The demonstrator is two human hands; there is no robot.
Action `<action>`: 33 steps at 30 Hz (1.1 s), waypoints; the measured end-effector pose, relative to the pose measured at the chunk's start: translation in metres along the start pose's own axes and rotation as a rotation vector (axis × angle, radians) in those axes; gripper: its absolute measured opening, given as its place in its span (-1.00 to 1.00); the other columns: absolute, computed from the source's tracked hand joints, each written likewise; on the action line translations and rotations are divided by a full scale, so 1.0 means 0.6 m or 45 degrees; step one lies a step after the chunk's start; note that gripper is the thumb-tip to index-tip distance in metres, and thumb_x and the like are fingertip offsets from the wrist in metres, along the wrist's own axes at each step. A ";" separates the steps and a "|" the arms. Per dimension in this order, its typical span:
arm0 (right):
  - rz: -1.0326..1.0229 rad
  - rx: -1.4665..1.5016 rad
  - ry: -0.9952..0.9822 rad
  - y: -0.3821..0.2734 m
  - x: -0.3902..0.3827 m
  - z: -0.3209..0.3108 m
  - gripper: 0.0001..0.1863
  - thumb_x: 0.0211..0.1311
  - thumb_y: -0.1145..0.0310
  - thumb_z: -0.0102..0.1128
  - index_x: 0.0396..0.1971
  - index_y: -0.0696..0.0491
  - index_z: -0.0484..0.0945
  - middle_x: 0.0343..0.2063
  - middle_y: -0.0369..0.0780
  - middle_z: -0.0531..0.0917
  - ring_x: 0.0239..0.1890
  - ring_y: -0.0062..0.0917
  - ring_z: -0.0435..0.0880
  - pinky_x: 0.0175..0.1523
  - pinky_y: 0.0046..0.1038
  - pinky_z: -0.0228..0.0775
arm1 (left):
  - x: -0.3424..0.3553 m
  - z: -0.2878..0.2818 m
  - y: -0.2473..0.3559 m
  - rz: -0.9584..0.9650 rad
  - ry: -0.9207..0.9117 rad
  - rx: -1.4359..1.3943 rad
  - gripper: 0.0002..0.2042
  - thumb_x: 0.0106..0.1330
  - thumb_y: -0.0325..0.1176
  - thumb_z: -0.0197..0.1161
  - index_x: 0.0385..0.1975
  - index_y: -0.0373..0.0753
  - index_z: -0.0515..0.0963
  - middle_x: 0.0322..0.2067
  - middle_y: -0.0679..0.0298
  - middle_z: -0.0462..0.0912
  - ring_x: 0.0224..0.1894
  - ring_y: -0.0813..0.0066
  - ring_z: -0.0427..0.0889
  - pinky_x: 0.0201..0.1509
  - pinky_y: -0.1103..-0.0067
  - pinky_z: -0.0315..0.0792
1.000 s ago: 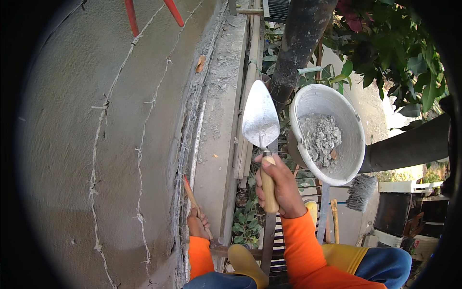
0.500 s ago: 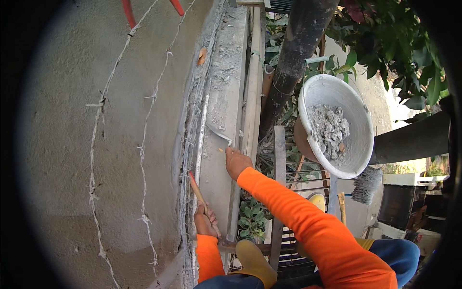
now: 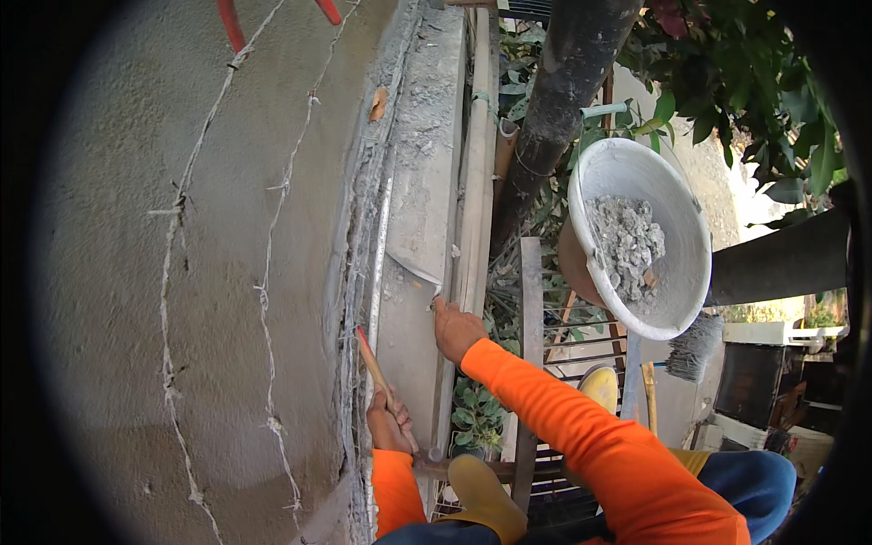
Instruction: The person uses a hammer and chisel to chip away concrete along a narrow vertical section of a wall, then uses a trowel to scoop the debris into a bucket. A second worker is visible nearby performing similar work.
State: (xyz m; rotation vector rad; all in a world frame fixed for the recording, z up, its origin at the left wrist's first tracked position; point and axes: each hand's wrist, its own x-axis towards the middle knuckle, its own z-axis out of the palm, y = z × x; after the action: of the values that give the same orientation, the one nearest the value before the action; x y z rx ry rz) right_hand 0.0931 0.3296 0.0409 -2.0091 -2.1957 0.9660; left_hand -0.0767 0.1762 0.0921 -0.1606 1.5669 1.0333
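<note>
My right hand [image 3: 459,331] is closed around the handle of a trowel [image 3: 415,271], whose thin metal blade lies edge-on across the concrete ledge [image 3: 413,336]. A few grey crumbs lie close to the blade. Nearer to me, my left hand [image 3: 389,423] grips a wooden-handled tool [image 3: 374,363] with a red end. That end points at the rough joint between wall and ledge; its working tip is too small to make out. Farther along the ledge is loose grey rubble [image 3: 423,127].
To the right hangs a white bucket [image 3: 677,263] part-filled with mortar lumps. A dark pipe [image 3: 554,100] rises behind the ledge. Barbed wire [image 3: 265,300] runs along the wall [image 3: 109,300] at left. My boots [image 3: 486,495] stand over a metal grille [image 3: 581,350].
My right hand has drawn the trowel a short way toward me along the ledge. My left hand keeps its hold in nearly the same place.
</note>
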 end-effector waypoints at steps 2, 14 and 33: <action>-0.011 0.028 0.021 0.003 0.008 0.005 -0.63 0.41 0.38 -0.09 0.15 0.17 0.28 -0.09 0.05 0.62 -0.17 -0.06 0.75 -0.07 -0.16 0.62 | 0.001 -0.001 0.000 0.017 -0.024 0.021 -0.72 0.55 -0.02 -0.01 -0.16 -0.09 0.46 -0.61 0.47 0.31 -0.68 0.68 0.21 -0.63 0.67 0.06; 0.408 0.970 0.011 0.026 -0.100 0.072 -0.50 0.37 0.22 0.13 0.17 0.18 0.30 -0.27 0.05 0.69 -0.34 -0.20 0.76 -0.37 -0.24 0.59 | 0.002 -0.005 0.000 -0.012 -0.017 0.009 -0.74 0.56 -0.05 -0.01 -0.16 -0.09 0.46 -0.61 0.46 0.33 -0.70 0.67 0.21 -0.65 0.66 0.07; 0.732 1.891 0.132 -0.092 -0.147 0.192 -0.71 0.49 0.17 0.07 -0.03 0.03 0.31 -0.62 -0.27 0.42 -0.75 -0.53 0.44 -0.67 -0.40 0.33 | 0.001 -0.009 0.008 -0.002 -0.017 0.022 -0.75 0.55 -0.06 0.01 -0.16 -0.10 0.45 -0.61 0.46 0.32 -0.69 0.68 0.20 -0.64 0.66 0.06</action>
State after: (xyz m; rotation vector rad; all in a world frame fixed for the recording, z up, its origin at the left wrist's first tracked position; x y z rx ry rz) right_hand 0.0124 0.2018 0.0061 -1.6286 -0.3011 1.6684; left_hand -0.0838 0.1753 0.0936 -0.1427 1.5630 1.0169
